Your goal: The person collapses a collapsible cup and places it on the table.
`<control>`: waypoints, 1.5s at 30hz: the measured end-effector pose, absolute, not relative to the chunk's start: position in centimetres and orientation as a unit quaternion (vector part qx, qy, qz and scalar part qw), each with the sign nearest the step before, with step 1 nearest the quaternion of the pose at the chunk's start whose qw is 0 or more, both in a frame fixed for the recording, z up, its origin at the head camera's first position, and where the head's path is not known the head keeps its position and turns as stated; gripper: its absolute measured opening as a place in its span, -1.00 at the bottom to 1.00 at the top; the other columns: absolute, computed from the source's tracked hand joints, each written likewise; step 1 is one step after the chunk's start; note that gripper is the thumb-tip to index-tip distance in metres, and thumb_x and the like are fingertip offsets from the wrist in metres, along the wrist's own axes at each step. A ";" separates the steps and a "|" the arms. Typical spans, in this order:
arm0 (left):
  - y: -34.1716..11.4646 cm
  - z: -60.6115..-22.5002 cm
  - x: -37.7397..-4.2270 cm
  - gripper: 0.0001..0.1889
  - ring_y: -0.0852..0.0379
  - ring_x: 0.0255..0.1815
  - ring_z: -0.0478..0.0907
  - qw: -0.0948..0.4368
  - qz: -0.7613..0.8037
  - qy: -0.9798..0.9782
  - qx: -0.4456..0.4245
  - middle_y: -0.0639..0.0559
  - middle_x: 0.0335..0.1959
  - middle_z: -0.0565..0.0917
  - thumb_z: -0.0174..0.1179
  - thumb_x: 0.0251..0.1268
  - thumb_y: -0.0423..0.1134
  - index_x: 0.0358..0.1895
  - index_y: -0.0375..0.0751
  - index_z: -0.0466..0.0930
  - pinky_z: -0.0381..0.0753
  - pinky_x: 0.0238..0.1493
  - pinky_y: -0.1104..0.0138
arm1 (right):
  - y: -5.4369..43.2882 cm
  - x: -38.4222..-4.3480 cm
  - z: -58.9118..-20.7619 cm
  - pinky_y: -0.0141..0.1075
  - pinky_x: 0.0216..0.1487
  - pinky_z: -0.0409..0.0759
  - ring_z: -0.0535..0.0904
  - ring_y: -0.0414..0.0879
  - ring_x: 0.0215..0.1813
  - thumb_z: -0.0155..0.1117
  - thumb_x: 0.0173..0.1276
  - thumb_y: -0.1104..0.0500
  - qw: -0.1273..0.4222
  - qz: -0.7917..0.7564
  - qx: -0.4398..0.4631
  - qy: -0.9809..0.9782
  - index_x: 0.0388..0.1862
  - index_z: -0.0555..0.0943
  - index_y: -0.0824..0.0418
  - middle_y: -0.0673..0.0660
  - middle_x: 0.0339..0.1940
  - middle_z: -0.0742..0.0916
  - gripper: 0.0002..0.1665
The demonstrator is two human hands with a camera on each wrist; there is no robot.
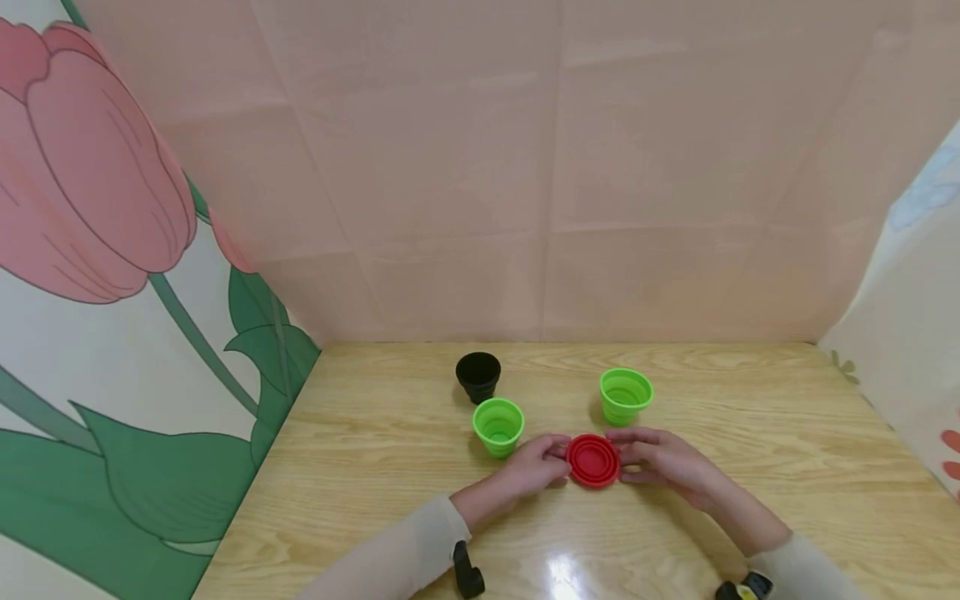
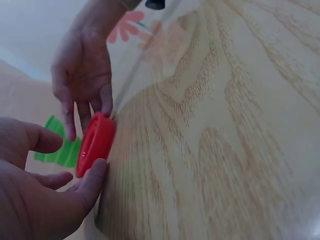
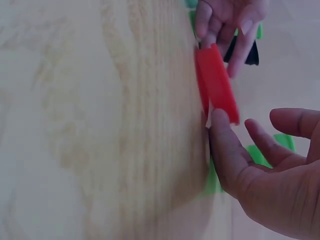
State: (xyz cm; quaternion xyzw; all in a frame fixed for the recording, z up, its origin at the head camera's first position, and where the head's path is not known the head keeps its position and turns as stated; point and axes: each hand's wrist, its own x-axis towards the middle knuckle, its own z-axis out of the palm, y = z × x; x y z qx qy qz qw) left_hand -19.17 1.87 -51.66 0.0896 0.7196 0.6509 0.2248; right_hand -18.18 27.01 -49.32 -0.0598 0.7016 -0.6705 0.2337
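A red collapsible cup (image 1: 593,461), folded flat into concentric rings, lies between my two hands at the wooden table. My left hand (image 1: 536,464) is at its left rim; in the left wrist view the thumb touches the red cup (image 2: 97,142) while the index finger stays clear of it. From the other side my right hand (image 1: 667,462) reaches the rim, its thumb against the red cup (image 3: 217,82) and its other fingers spread apart. One expanded green cup (image 1: 498,427) stands just beyond my left hand. Another green cup (image 1: 626,396) is behind my right hand.
A black cup (image 1: 478,377) stands upright behind the left green cup. The wooden table (image 1: 360,467) ends at a pinkish cloth backdrop (image 1: 555,167). A flower-printed wall (image 1: 112,358) borders the left side, and a pale printed wall (image 1: 907,333) the right.
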 end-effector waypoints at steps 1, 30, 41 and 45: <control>1.8 -51.6 -19.1 -0.50 0.13 -0.12 0.61 0.230 0.654 0.715 0.088 -0.08 -0.05 0.62 0.20 0.24 -0.51 0.30 -0.34 0.51 0.75 -0.06 0.23 | 27.1 -18.2 -49.2 -0.02 0.17 0.67 0.66 0.01 0.12 0.09 0.55 0.24 0.230 -0.665 -0.066 0.707 0.41 0.25 0.62 0.33 0.22 0.65 -0.38; -7.1 -44.1 -17.6 -0.60 0.15 0.21 0.57 0.220 0.540 0.762 0.282 0.16 0.22 0.63 0.15 0.54 -0.14 0.35 -0.07 0.52 0.58 0.15 0.40 | 23.3 -18.3 -45.9 -0.23 0.12 0.63 0.65 0.11 0.16 0.22 0.53 0.14 0.063 -0.468 -0.209 0.856 0.18 0.63 0.19 0.24 0.14 0.71 -0.68; -11.1 -44.0 -19.0 -0.52 0.00 0.38 0.45 0.037 0.473 0.804 0.359 -0.06 0.41 0.48 0.22 0.46 -0.29 0.40 -0.16 0.45 0.55 0.31 0.06 | 20.0 -18.9 -47.4 -0.05 0.05 0.72 0.65 0.10 0.16 0.33 0.37 0.39 -0.129 -0.385 -0.341 0.848 0.23 0.61 0.24 0.21 0.22 0.68 -0.56; -11.6 -45.1 -19.6 -0.50 -0.01 0.43 0.39 -0.028 0.446 0.829 0.335 -0.04 0.43 0.45 0.28 0.40 -0.29 0.38 -0.19 0.47 0.50 0.34 -0.04 | 18.8 -19.0 -47.9 0.04 0.18 0.63 0.59 0.09 0.28 0.36 0.36 0.32 -0.174 -0.333 -0.334 0.864 0.27 0.60 0.15 0.12 0.27 0.67 -0.51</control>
